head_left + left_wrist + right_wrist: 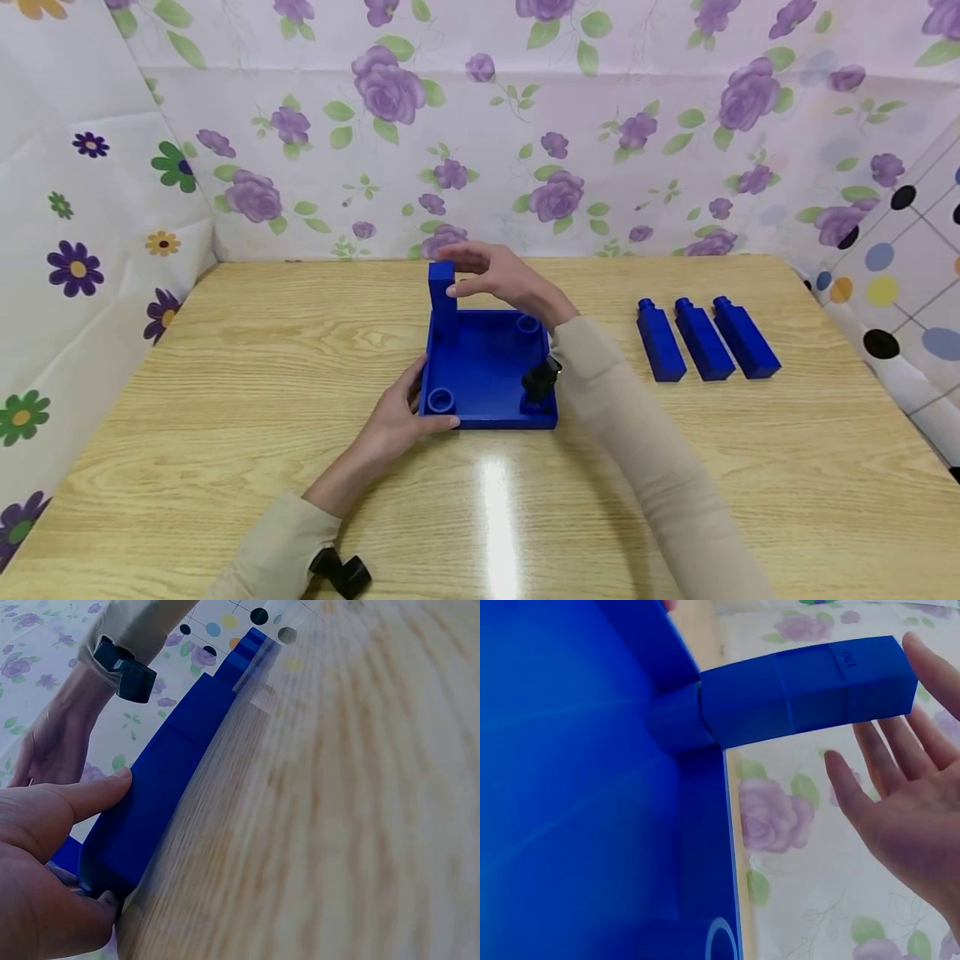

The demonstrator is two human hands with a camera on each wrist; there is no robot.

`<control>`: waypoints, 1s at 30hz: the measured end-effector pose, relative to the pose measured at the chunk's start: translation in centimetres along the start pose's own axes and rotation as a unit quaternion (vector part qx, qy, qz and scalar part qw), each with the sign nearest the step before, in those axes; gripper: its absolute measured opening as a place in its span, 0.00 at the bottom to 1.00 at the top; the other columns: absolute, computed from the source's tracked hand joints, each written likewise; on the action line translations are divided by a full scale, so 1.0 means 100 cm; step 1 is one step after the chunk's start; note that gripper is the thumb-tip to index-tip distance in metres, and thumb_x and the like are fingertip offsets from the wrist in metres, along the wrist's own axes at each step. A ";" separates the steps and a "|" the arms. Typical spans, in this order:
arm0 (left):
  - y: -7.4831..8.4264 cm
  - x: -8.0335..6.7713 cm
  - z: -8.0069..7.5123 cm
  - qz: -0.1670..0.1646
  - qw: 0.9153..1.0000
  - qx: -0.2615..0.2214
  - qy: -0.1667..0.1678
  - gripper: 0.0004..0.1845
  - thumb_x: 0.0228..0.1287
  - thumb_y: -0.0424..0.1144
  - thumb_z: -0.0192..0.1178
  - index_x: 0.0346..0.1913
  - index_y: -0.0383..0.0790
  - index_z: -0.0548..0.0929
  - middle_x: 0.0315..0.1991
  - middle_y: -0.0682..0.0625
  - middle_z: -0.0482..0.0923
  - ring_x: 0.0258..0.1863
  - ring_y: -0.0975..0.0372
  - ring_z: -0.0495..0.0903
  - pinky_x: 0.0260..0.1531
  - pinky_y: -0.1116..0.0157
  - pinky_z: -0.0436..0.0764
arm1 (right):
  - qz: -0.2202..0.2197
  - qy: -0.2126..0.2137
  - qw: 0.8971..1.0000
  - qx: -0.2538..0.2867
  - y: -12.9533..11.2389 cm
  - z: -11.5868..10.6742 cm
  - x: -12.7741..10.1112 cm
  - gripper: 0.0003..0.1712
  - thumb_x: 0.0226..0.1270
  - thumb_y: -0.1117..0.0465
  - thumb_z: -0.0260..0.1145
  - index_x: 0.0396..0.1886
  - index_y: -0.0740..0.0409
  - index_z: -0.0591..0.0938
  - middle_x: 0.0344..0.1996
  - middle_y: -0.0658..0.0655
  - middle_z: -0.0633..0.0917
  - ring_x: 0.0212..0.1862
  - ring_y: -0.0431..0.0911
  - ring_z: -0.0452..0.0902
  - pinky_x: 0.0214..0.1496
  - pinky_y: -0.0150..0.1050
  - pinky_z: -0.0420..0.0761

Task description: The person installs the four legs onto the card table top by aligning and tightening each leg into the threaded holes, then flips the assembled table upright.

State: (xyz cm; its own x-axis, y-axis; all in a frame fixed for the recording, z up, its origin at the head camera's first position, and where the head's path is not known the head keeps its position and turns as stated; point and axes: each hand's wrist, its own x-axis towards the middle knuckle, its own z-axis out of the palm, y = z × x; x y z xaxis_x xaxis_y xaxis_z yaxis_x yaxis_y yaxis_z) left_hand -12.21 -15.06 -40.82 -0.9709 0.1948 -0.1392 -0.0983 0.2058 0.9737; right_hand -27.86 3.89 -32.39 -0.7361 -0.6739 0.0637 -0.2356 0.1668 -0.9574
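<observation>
A blue square tabletop (pixel 487 367) lies underside up, its raised edge around round corner sockets. One blue table leg (pixel 444 304) stands upright in the far left socket, seated there in the right wrist view. My left hand (pixel 392 421) grips the tabletop's near left corner, thumb (pixel 97 796) along one outer side and fingers around the other. Beside the leg's upper end my right hand (pixel 506 275) is spread loosely, fingers (pixel 881 757) apart, not closed around it. Sockets show at the near left (pixel 441 401) and far right (pixel 528 324); the near right one is partly hidden by the wrist camera.
To the right on the wooden table (pixel 300 350) lie three more blue legs side by side: a left one (pixel 662 343), a middle one (pixel 705 343) and a right one (pixel 747 342). Behind the table rises a flowered cloth backdrop (pixel 480 150).
</observation>
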 end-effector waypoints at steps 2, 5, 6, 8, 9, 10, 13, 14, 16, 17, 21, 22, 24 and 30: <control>0.000 0.000 0.000 -0.002 1.000 0.001 0.001 0.55 0.52 0.30 0.72 0.77 0.36 0.46 0.74 0.38 0.50 0.72 0.47 0.52 0.67 0.51 0.59 | 0.000 -0.013 1.000 0.004 -0.001 -0.001 0.001 0.36 0.61 0.64 0.71 0.70 0.57 0.70 0.65 0.53 0.73 0.66 0.44 0.67 0.64 0.39 0.70; 0.000 0.000 0.000 -0.006 1.000 0.003 0.004 0.55 0.52 0.30 0.73 0.77 0.37 0.46 0.74 0.38 0.50 0.72 0.47 0.52 0.67 0.51 0.59 | 0.000 -0.027 1.000 0.004 -0.002 -0.001 0.003 0.36 0.62 0.66 0.70 0.70 0.58 0.69 0.66 0.53 0.72 0.67 0.44 0.65 0.65 0.39 0.68; 0.000 0.000 0.000 -0.006 1.000 0.004 0.004 0.55 0.52 0.30 0.73 0.77 0.37 0.46 0.74 0.38 0.50 0.72 0.47 0.52 0.67 0.52 0.59 | 0.000 -0.030 1.000 0.007 -0.002 -0.001 0.003 0.36 0.62 0.66 0.70 0.70 0.58 0.69 0.66 0.54 0.71 0.67 0.45 0.65 0.66 0.39 0.68; 0.000 0.000 0.001 -0.006 1.000 0.005 0.005 0.55 0.52 0.30 0.73 0.77 0.37 0.46 0.74 0.38 0.50 0.72 0.47 0.53 0.67 0.52 0.59 | 0.000 -0.033 0.999 0.008 -0.002 -0.001 0.004 0.36 0.63 0.67 0.69 0.70 0.58 0.69 0.66 0.54 0.71 0.68 0.46 0.64 0.67 0.40 0.67; 0.000 0.000 0.001 -0.006 1.000 0.004 0.005 0.55 0.52 0.30 0.73 0.77 0.37 0.46 0.74 0.38 0.51 0.72 0.48 0.53 0.67 0.52 0.58 | 0.001 -0.034 0.999 0.009 -0.003 -0.001 0.005 0.35 0.63 0.68 0.68 0.70 0.57 0.69 0.66 0.54 0.71 0.68 0.46 0.64 0.67 0.40 0.67; 0.000 0.000 0.001 -0.006 1.000 0.005 0.005 0.55 0.52 0.30 0.73 0.77 0.37 0.46 0.74 0.38 0.51 0.72 0.48 0.53 0.67 0.52 0.58 | 0.001 -0.035 0.999 0.009 -0.003 -0.001 0.005 0.35 0.64 0.68 0.68 0.70 0.57 0.69 0.66 0.55 0.71 0.68 0.46 0.64 0.67 0.41 0.67; -0.001 0.000 0.001 -0.006 1.000 0.004 0.004 0.55 0.52 0.30 0.72 0.77 0.37 0.47 0.74 0.38 0.50 0.72 0.48 0.52 0.67 0.52 0.58 | -0.001 -0.044 0.999 0.012 -0.003 -0.001 0.007 0.34 0.65 0.69 0.66 0.70 0.58 0.68 0.67 0.57 0.71 0.68 0.47 0.64 0.67 0.42 0.66; -0.001 0.000 0.001 -0.006 1.000 0.004 0.005 0.55 0.52 0.30 0.73 0.77 0.37 0.47 0.74 0.39 0.50 0.72 0.48 0.52 0.67 0.52 0.59 | -0.002 -0.047 0.999 0.012 -0.004 -0.002 0.008 0.34 0.65 0.69 0.65 0.70 0.59 0.68 0.67 0.58 0.71 0.68 0.47 0.64 0.67 0.42 0.66; -0.001 0.001 0.001 -0.007 1.000 0.005 0.006 0.55 0.52 0.30 0.73 0.77 0.37 0.47 0.74 0.39 0.50 0.72 0.48 0.52 0.68 0.52 0.58 | -0.003 -0.054 0.999 0.009 -0.004 -0.002 0.010 0.33 0.66 0.70 0.65 0.70 0.61 0.68 0.66 0.60 0.71 0.68 0.47 0.64 0.67 0.42 0.66; -0.001 0.001 0.001 -0.008 1.000 0.006 0.007 0.55 0.52 0.30 0.73 0.77 0.37 0.47 0.74 0.39 0.50 0.72 0.48 0.52 0.68 0.52 0.58 | -0.004 -0.057 0.998 0.007 -0.004 -0.002 0.010 0.32 0.66 0.70 0.64 0.70 0.61 0.69 0.66 0.61 0.72 0.67 0.46 0.65 0.67 0.42 0.66; 0.000 0.000 0.001 -0.012 1.000 0.009 0.008 0.55 0.52 0.30 0.73 0.77 0.38 0.46 0.74 0.39 0.50 0.72 0.48 0.52 0.68 0.52 0.58 | -0.006 -0.066 0.998 0.008 -0.003 -0.002 0.011 0.29 0.66 0.71 0.63 0.67 0.62 0.71 0.63 0.60 0.75 0.65 0.46 0.69 0.64 0.42 0.70; 0.000 0.000 0.001 -0.013 1.000 0.010 0.008 0.55 0.52 0.31 0.73 0.77 0.38 0.46 0.74 0.39 0.49 0.72 0.48 0.52 0.68 0.52 0.58 | -0.007 -0.068 0.998 0.011 -0.003 -0.002 0.011 0.28 0.67 0.72 0.63 0.67 0.62 0.72 0.62 0.60 0.76 0.64 0.46 0.69 0.64 0.41 0.70; 0.000 0.000 0.002 -0.013 1.000 0.010 0.008 0.55 0.52 0.31 0.73 0.77 0.38 0.46 0.75 0.39 0.49 0.72 0.48 0.52 0.68 0.52 0.58 | -0.008 -0.071 0.997 0.018 -0.002 -0.002 0.011 0.28 0.67 0.72 0.62 0.67 0.62 0.72 0.62 0.60 0.76 0.63 0.46 0.70 0.63 0.41 0.71; 0.001 -0.001 0.001 -0.010 1.000 0.009 0.007 0.55 0.52 0.30 0.73 0.77 0.38 0.46 0.74 0.39 0.50 0.72 0.48 0.52 0.68 0.52 0.58 | 0.004 -0.063 0.998 0.017 -0.001 -0.002 0.010 0.29 0.67 0.71 0.63 0.68 0.60 0.71 0.62 0.60 0.76 0.63 0.46 0.71 0.62 0.41 0.72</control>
State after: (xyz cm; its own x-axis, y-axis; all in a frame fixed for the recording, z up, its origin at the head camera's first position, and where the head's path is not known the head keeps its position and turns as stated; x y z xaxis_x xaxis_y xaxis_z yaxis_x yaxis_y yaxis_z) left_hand -12.14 -14.95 -40.75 -0.9718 0.1773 -0.1554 -0.1132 0.2274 0.9672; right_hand -28.70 3.31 -32.18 -0.6525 -0.7575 0.0217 -0.2070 0.1506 -0.9667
